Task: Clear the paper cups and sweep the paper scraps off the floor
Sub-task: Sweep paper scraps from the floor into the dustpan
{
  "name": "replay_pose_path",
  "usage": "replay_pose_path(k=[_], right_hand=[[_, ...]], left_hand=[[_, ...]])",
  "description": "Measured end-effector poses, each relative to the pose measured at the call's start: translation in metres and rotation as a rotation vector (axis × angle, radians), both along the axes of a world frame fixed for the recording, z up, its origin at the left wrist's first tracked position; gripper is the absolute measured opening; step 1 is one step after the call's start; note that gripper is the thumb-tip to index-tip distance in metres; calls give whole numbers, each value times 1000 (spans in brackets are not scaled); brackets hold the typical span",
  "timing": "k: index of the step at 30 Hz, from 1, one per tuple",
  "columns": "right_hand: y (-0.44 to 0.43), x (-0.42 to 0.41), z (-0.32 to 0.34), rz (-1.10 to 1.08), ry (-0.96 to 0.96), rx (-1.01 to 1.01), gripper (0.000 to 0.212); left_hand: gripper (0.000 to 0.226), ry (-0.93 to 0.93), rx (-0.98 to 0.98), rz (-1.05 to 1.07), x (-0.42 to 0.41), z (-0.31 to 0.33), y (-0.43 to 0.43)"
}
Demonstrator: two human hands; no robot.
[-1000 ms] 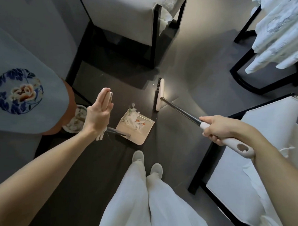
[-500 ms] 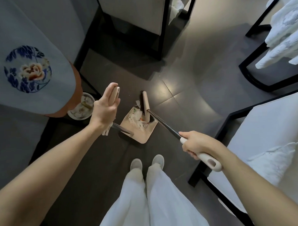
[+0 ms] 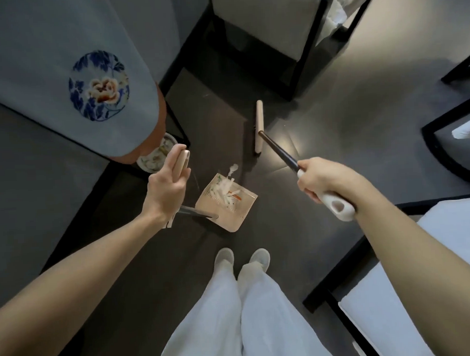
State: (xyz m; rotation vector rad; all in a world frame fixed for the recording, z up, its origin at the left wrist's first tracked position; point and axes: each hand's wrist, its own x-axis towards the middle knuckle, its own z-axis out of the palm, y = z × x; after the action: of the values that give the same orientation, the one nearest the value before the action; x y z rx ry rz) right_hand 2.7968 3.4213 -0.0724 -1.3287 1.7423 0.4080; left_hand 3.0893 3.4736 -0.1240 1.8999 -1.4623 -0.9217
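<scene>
Two tools in hand: broom drawn back from the loaded dustpan.

Left hand holds the top of the dustpan's upright handle, fingers lying nearly straight along it. Right hand is wrapped tight round the broom's white grip. Half a second ago the broom head lay across the pan's mouth; now it rests on the floor well beyond it. Paper scraps sit heaped in the pan, one curl at its lip. That stroke seems to have landed, and another short one looks due. No paper cups can be made out.
</scene>
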Motion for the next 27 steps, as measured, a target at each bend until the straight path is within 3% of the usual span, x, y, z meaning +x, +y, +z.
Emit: replay_pose_path(k=[3,4,10,16,19,27], right_hand=[[-16,22,-30,-17,-32,20,4],[-17,27,-44,-34,-48,42,3],[3,43,-90,49,79,149,59],[38,63,-60,290,197,286,70],[69,66,-36,196,165,306,77],[148,82,6,-228,-4,272,60]], left_hand=[[43,-23,-22,45,15,-1,4],[42,-29,-24,49,17,-1,2],[44,-58,-11,41,30,-3,-24],[38,-1,-13,22,51,-7,-40],[39,63,18,-21,55,-8,-42],[44,125,34,-280,65,4,-39]])
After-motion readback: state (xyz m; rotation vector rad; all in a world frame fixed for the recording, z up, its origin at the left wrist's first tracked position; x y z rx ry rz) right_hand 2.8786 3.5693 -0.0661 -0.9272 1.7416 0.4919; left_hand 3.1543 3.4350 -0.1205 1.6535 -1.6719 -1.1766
